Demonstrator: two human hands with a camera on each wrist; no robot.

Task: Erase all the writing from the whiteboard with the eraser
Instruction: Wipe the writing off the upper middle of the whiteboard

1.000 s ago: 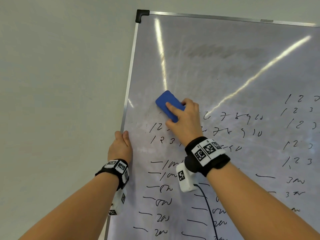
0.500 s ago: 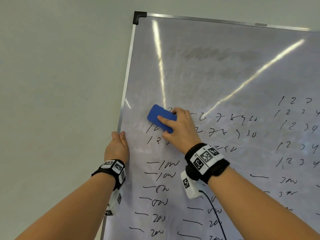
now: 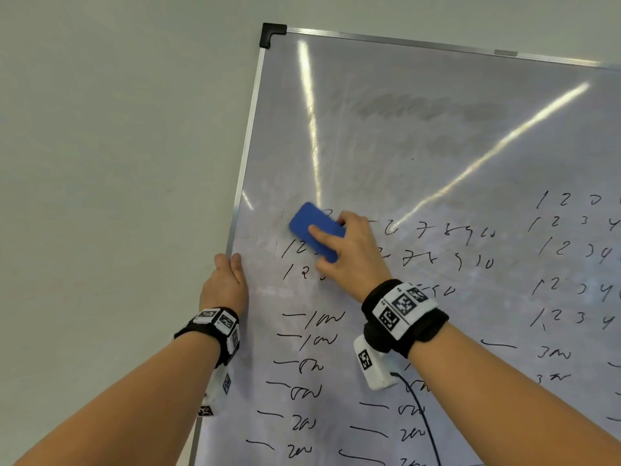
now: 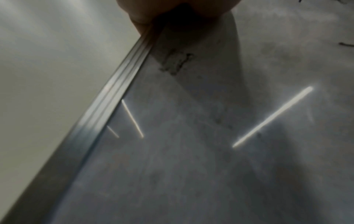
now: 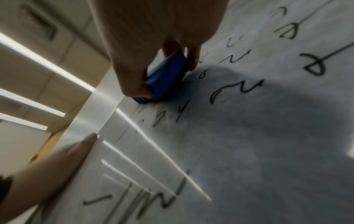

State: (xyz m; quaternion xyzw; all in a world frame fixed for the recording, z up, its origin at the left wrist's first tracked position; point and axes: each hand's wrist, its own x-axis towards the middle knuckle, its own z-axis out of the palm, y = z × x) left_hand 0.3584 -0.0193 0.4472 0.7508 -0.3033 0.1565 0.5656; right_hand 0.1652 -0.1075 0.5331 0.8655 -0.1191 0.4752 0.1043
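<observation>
My right hand [image 3: 346, 250] grips a blue eraser [image 3: 311, 227] and presses it flat on the whiteboard [image 3: 420, 146], over the top rows of black numbers near the left side. In the right wrist view the eraser [image 5: 166, 75] sits pinched between thumb and fingers, its felt on the board. My left hand [image 3: 226, 284] holds the board's left metal frame [image 3: 247, 156], thumb on the front face. Black handwriting [image 3: 470, 260] covers the middle and lower board; the upper part shows only grey smears.
A plain pale wall [image 3: 117, 163] lies left of the board. The black corner cap [image 3: 270, 33] marks the board's top left corner. A black cable [image 3: 423, 422] hangs from my right wrist camera across the lower board. Ceiling light strips reflect on the surface.
My right hand slid the eraser down and to the left over the top row of numbers, then slightly back right. The left hand stayed on the frame.
</observation>
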